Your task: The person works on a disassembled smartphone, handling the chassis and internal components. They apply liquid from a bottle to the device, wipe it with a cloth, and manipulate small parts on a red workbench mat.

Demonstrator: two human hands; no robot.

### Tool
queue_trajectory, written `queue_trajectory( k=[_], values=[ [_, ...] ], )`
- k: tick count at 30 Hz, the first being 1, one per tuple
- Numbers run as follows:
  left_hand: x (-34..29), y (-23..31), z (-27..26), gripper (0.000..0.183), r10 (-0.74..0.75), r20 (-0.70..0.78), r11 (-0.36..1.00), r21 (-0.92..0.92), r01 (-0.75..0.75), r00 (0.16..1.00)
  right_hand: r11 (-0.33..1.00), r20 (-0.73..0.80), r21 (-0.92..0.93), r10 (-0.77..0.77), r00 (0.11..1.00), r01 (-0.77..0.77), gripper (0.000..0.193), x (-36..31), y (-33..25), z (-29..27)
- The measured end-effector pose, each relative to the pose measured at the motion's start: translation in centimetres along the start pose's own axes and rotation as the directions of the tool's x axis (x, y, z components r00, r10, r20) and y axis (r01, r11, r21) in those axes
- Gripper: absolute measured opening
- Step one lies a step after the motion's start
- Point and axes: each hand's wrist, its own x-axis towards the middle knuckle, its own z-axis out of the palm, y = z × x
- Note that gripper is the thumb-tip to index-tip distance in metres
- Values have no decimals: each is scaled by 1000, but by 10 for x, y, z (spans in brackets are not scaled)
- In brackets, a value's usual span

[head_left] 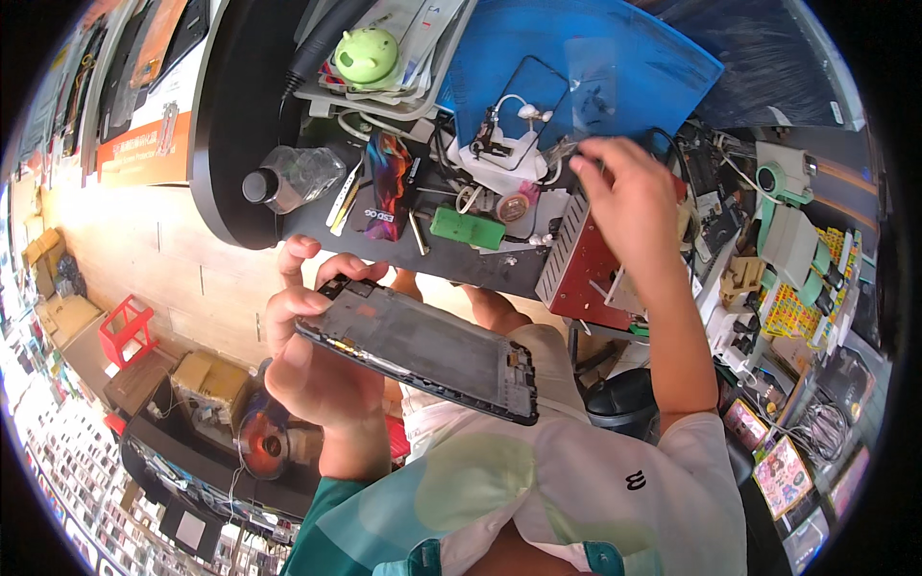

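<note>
My left hand (322, 370) is closed around one end of a phone frame (423, 350), thumb and fingertips along its edges. The frame is black-rimmed with a grey metal inner plate, tilted down to the right, and small parts show at both ends. Over the bench's right side, my right hand (629, 197) is raised above a red metal box (595, 264). Its thumb and forefinger are slightly apart, and nothing shows between them. Close to those fingertips lie a small clear bag (593, 86) and a white stand (504, 163) with tangled cables.
On the dark bench are a clear bottle (303, 180), a colourful box (387, 187) and a green block-shaped thing (468, 228). A blue mat (663, 58) covers the back. A green round figure (367, 58) sits on a tray. At right stands a microscope (792, 240).
</note>
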Motion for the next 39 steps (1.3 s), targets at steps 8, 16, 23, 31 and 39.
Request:
queue_trajectory(
  k=[8, 16, 23, 31, 39],
  values=[
    [2, 11, -1, 35, -35, 17, 999, -26, 35, 999, 983, -6, -70, 171, 985, -171, 32, 70, 46, -24],
    [3, 46, -6, 26, -2, 41, 1000, -7, 2, 999, 845, 125, 532, -23, 992, -47, 28, 102, -78, -40],
    [8, 100, -21, 26, 55, -2, 998, -3, -55, 998, 642, -209, 372, -646, 734, 671, 18, 193, -230, 8],
    [33, 146, -41, 27, 71, -49, 997, 13, -70, 996, 303, 49, -98, -950, 309, 948, 50, 232, -322, 59],
    [61, 169, -46, 28, 18, -49, 996, 84, -14, 999, 226, 137, -152, -959, 247, 962, 26, 248, -324, 78]
  ],
)
